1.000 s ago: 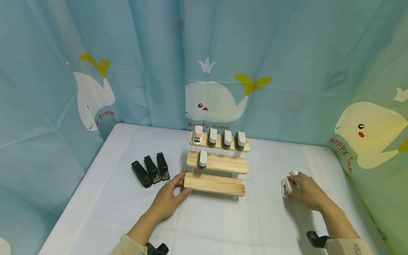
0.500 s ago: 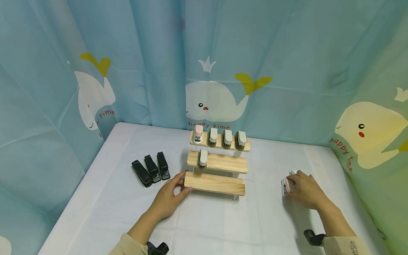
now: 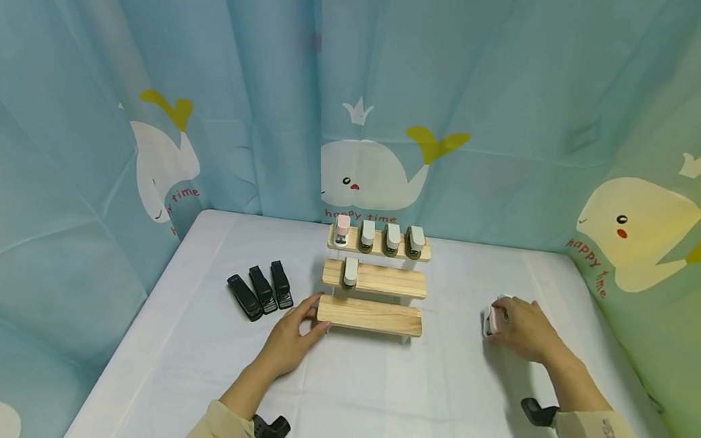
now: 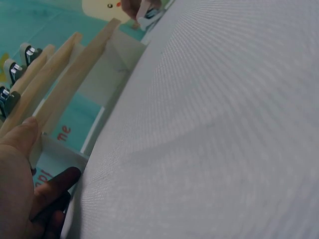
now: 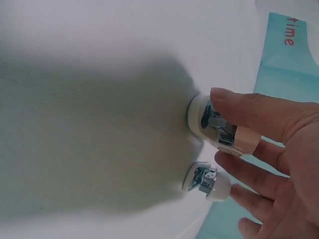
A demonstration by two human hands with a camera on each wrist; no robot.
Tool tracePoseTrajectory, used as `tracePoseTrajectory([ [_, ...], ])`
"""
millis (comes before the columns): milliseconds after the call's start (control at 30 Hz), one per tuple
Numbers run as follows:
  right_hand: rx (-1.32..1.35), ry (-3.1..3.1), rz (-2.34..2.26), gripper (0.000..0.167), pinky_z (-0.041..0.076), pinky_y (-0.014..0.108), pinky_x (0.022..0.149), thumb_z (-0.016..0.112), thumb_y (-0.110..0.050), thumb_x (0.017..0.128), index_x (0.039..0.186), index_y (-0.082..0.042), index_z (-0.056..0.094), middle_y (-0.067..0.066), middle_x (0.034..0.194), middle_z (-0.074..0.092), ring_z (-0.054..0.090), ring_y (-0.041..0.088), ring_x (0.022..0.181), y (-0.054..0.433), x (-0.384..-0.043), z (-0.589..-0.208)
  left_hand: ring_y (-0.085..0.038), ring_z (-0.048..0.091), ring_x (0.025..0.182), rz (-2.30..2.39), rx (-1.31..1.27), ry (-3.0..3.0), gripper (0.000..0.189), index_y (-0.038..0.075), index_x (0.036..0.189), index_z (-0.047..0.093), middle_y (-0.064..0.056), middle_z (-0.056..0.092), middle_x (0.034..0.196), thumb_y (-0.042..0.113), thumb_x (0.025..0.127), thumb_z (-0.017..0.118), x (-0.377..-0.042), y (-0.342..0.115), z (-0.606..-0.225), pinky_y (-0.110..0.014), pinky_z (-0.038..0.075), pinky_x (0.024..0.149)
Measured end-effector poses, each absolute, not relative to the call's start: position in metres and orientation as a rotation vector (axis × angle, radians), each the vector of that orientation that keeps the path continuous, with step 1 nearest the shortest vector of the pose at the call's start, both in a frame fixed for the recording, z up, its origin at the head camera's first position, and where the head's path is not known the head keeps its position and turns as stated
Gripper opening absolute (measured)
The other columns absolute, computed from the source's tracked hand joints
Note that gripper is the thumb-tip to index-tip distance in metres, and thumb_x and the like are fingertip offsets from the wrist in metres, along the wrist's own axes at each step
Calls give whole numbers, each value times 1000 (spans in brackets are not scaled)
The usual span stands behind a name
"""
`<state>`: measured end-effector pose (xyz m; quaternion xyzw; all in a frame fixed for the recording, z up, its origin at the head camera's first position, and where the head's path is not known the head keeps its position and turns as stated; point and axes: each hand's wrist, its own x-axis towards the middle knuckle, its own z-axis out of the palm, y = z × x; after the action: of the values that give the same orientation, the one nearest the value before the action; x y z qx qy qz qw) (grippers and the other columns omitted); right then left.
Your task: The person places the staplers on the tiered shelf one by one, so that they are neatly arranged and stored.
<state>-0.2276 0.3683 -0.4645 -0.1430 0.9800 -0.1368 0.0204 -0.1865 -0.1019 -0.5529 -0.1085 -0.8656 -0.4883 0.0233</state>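
Right hand (image 3: 522, 329) barely shifting, grip pinching pink stapler (image 5: 243, 141) on tabletop (image 3: 435, 401) | left hand (image 3: 287, 342) clasping wooden shelf (image 3: 371, 315) | tally staying at five shelved staplers (image 3: 392, 237)

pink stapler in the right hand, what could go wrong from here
The right hand pinches the pink stapler close beside a white stapler, so lifting might nudge that one aside.
The left hand holds the end of the wooden rack; a tug there could jolt it and shift the staplers on its upper tiers.
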Motion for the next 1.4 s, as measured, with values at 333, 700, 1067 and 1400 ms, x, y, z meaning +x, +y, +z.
tracePoseTrajectory([
  [333, -439, 3047, -543, 67, 49, 59, 88, 90, -18, 76, 127, 10, 58, 28, 113, 67, 64, 38, 96, 361, -223, -460, -24, 59, 134, -1513, -333, -2680, 68, 35, 157, 42, 12, 73, 121, 59, 97, 64, -186, -102, -553, -57, 40, 117],
  [700, -382, 3019, -672, 71, 49, 44, 80, 89, -22, 80, 135, 7, 55, 27, 120, 65, 62, 33, 98, 352, -216, -451, -25, 58, 135, -1509, -346, -2682, 71, 29, 158, 42, 11, 72, 121, 61, 98, 62, -186, -102, -553, -58, 40, 117],
  [1067, -399, 3045, -850, 72, 46, 32, 81, 90, -29, 82, 137, 4, 56, 24, 126, 66, 61, 32, 105, 341, -209, -448, -25, 59, 134, -1504, -341, -2688, 70, 34, 158, 41, 11, 72, 122, 62, 97, 61, -186, -102, -553, -58, 40, 117],
  [1400, -413, 3014, -962, 72, 44, 59, 99, 87, -31, 86, 141, 3, 54, 28, 133, 61, 55, 46, 125, 330, -206, -447, -25, 58, 135, -1504, -330, -2688, 71, 34, 158, 41, 11, 72, 122, 63, 97, 61, -186, -101, -553, -58, 40, 116],
])
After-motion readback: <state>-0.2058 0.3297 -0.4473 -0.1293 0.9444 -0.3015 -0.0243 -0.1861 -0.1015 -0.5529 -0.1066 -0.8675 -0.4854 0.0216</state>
